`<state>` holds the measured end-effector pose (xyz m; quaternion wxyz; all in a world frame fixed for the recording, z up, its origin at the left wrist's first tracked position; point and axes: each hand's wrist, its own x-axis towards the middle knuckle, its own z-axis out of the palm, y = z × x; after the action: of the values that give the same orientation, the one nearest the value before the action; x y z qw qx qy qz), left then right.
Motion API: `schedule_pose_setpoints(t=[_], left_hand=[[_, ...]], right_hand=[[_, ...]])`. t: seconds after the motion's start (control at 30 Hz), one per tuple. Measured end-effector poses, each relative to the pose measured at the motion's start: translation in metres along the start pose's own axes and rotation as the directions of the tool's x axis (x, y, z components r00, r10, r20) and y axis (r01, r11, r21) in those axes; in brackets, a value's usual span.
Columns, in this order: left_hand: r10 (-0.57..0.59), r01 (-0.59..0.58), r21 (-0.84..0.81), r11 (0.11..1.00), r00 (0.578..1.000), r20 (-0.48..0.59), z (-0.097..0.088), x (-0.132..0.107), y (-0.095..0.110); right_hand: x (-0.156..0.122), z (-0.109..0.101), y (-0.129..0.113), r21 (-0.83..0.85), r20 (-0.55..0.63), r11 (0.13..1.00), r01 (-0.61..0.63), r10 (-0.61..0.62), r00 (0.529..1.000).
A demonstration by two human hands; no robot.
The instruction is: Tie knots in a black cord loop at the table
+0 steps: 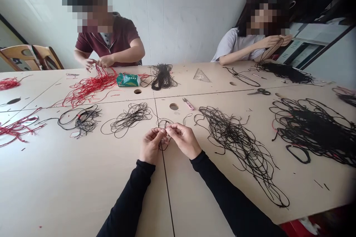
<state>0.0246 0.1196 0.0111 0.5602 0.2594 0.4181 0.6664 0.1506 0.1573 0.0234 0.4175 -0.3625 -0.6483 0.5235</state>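
Observation:
My left hand point(151, 144) and my right hand point(183, 139) meet over the middle of the beige table point(83, 177), both in black sleeves. Each hand pinches the same thin black cord point(164, 133), fingers closed on it. A small loop of that cord hangs between the two hands, and more of it curls on the table just beyond them. A long loose pile of black cords point(241, 144) lies right of my right hand. A smaller coil of black cord point(130, 116) lies ahead of my left hand.
A pink utility knife point(188, 104) lies beyond my hands, near round table holes point(174, 106). Red cords point(89, 85), a green packet point(128, 80), scissors point(260, 92) and more black bundles point(314, 129) are spread about. Two other people work cords at the far side.

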Motion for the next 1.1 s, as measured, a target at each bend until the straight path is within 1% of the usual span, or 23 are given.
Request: schedule_pose_setpoints(t=[0.13,0.37,0.5,0.6,0.9,1.1], left_hand=[[0.002,-0.002,0.009,1.000,1.000,-0.004,-0.001,0.000,-0.001],[0.017,-0.017,0.040,0.999,1.000,0.004,-0.001,0.000,-0.002],[0.019,-0.018,0.043,0.999,1.000,-0.010,-0.002,0.001,-0.004],[0.017,-0.017,0.038,0.999,1.000,-0.005,-0.002,0.001,-0.004],[0.017,-0.018,0.047,0.999,1.000,0.015,-0.003,0.001,-0.005],[0.013,-0.014,0.041,0.999,1.000,0.012,-0.002,0.000,-0.003]], right_hand=[[0.001,0.000,0.001,0.076,-0.001,0.996,-0.038,0.038,0.999],[0.002,-0.001,0.003,0.087,0.016,0.996,-0.025,0.024,1.000],[0.003,-0.001,0.008,0.119,0.006,0.991,-0.058,0.058,0.998],[0.004,-0.001,0.010,0.117,-0.002,0.991,-0.069,0.070,0.998],[0.004,-0.002,0.013,0.077,-0.018,0.996,-0.048,0.049,0.999],[0.004,-0.002,0.009,-0.010,-0.015,0.998,-0.064,0.064,0.998]])
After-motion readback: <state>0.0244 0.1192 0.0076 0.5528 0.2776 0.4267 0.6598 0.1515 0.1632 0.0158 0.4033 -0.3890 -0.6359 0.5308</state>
